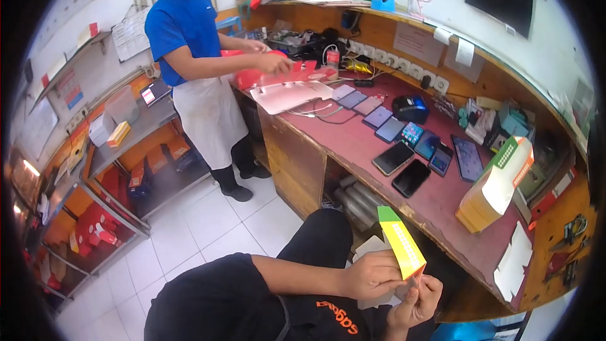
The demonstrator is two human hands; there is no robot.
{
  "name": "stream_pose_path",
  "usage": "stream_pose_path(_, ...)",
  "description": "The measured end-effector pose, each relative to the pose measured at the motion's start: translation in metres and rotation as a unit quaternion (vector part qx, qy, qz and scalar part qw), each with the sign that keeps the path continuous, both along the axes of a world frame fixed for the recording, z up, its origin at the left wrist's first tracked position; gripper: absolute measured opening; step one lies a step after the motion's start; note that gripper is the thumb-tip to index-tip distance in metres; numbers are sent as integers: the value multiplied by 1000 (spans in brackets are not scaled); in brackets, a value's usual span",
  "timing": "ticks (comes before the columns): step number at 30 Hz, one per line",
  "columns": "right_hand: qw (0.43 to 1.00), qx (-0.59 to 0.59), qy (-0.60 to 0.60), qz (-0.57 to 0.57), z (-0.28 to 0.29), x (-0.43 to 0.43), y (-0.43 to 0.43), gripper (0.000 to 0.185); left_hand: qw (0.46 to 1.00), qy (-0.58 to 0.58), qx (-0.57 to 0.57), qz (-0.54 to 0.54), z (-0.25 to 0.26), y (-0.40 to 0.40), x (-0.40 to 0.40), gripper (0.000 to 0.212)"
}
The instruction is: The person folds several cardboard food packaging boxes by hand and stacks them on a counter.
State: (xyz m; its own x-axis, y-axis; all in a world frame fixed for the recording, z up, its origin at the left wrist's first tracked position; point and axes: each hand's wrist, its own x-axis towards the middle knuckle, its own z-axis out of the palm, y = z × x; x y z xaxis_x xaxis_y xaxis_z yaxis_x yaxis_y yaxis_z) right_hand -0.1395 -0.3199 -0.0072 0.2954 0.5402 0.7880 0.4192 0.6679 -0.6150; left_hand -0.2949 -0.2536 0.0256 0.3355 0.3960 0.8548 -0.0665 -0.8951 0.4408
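A cardboard box blank (402,245), yellow and green with a white inner side, is held above my lap, partly folded. My left hand (376,272) grips its near part, the fingers curled behind the yellow panel. At the box's lower corner, my right hand (421,300) pinches an edge between thumb and fingers. Folded cartons (494,189) in yellow, green and orange stand on the red-topped counter (331,137) to the right. A flat white card blank (512,263) lies near the counter's right end.
Several phones (393,157) and a tablet (466,157) lie on the counter. Across it, a person in a blue shirt (182,28) handles red cardboard (293,75). Tools (573,229) hang at the right, and rolls (355,201) lie inside the counter. Metal shelves (113,156) stand at the left.
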Motion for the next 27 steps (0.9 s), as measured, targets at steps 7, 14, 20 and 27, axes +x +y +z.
stream_pose_path(7,974,-97,146,143,21,-6,8,22,949,-77,-261,-159,-1,9,-10,16)
stream_pose_path(14,955,-126,166,210,18,-5,9,22,941,-33,-293,-168,-6,15,-25,15)
stream_pose_path(20,969,-86,112,204,20,-4,12,12,925,-21,-313,-217,-2,22,-31,17)
stream_pose_path(27,980,-110,-11,166,42,-12,8,13,964,-2,-222,-149,14,19,-39,16)
